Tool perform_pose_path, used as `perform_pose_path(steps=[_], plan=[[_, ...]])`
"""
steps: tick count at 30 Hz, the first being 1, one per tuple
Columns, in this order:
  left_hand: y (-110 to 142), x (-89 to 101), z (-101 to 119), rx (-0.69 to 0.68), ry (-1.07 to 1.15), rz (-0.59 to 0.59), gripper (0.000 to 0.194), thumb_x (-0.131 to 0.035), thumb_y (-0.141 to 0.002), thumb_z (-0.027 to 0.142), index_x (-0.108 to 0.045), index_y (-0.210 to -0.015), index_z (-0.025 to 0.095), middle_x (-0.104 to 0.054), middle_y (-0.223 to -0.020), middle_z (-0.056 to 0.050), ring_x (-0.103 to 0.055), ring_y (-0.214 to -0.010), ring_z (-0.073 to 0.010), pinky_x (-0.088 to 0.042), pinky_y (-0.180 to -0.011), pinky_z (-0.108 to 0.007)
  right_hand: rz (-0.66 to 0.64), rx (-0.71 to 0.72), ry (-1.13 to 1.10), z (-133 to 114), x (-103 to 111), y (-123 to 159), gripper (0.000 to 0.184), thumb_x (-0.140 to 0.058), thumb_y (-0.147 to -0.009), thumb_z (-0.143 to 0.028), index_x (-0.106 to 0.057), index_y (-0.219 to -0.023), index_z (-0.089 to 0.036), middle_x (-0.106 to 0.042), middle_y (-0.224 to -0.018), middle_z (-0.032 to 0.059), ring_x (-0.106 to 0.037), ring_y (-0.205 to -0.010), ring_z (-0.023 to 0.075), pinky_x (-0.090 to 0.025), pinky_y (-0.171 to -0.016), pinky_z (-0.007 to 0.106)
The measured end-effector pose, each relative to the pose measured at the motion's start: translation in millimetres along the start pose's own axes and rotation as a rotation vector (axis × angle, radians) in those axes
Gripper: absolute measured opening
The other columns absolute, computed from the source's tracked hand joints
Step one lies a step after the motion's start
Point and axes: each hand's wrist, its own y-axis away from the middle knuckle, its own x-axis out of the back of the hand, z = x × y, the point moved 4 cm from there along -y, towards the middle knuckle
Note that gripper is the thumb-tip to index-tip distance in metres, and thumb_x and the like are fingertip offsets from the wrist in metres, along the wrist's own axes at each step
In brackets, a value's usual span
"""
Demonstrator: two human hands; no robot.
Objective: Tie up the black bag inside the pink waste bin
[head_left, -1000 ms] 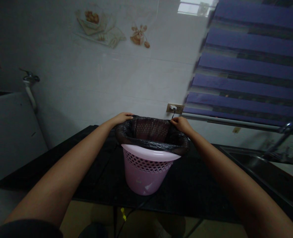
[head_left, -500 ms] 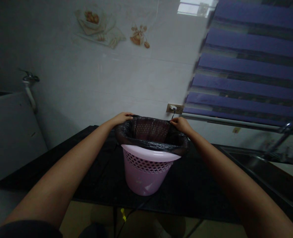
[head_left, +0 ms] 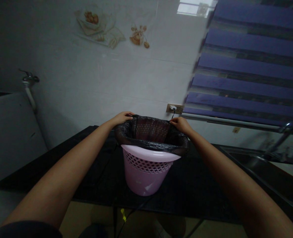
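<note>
A pink plastic wastebasket (head_left: 145, 177) with a band of diamond-shaped holes stands upright on a black countertop (head_left: 193, 185). Its mouth is lined with a thin black garbage bag (head_left: 153, 145), folded over the rim and sagging outside at the near right. My left hand (head_left: 123, 118) grips the bag's edge at the far left of the rim, fingers closed and partly hidden behind it. At the far right, my right hand (head_left: 181, 125) pinches the same edge between thumb and fingers. Through the bag, the basket's holes show at the back wall.
Behind the basket is a tiled wall with a socket (head_left: 175, 108) and a plugged-in cord. A steel sink (head_left: 267, 175) with a faucet (head_left: 285, 132) lies to the right, under a purple striped blind (head_left: 245, 62). At left stand a white appliance (head_left: 12, 132) and a wall tap (head_left: 30, 78).
Hardly anything differs. Both hands keep their hold on the bag's far edge, and the basket stays in place.
</note>
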Motion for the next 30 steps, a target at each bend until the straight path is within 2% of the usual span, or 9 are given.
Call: perform_pose_path(steps=[8, 16, 30], plan=[[-0.5, 0.5, -0.7, -0.010, -0.033, 0.013, 0.031, -0.056, -0.077, 0.020, -0.065, -0.107, 0.015, -0.065, -0.116, -0.009, -0.057, -0.111, -0.0219, -0.037, -0.100, -0.036, 0.005, -0.011, 0.015, 1.2, -1.0, -2.1, 0.026, -0.053, -0.088, -0.017, -0.072, -0.103, -0.007, -0.070, -0.099, 0.0138, -0.065, -0.091, 0.0209, -0.043, -0.078, 0.025], [-4.2, 1.1, -4.0, -0.055, -0.023, 0.025, 0.028, -0.058, -0.074, 0.021, -0.067, -0.100, 0.015, -0.066, -0.114, -0.010, -0.058, -0.109, -0.0231, -0.039, -0.098, -0.036, 0.027, 0.025, 0.050, 2.6, -0.5, -2.9, 0.026, -0.052, -0.087, -0.018, -0.073, -0.100, -0.010, -0.071, -0.096, 0.0122, -0.065, -0.089, 0.0217, -0.043, -0.078, 0.027], [-2.5, 1.1, -1.9, -0.056, 0.067, 0.086, 0.016, -0.061, -0.067, 0.018, -0.062, -0.083, 0.018, -0.068, -0.096, -0.006, -0.060, -0.098, -0.0216, -0.041, -0.093, -0.035, 0.049, 0.025, -0.018, 6.2, -1.6, -3.7, 0.026, -0.053, -0.085, -0.017, -0.073, -0.099, -0.008, -0.070, -0.096, 0.0133, -0.065, -0.088, 0.0219, -0.043, -0.078, 0.028]])
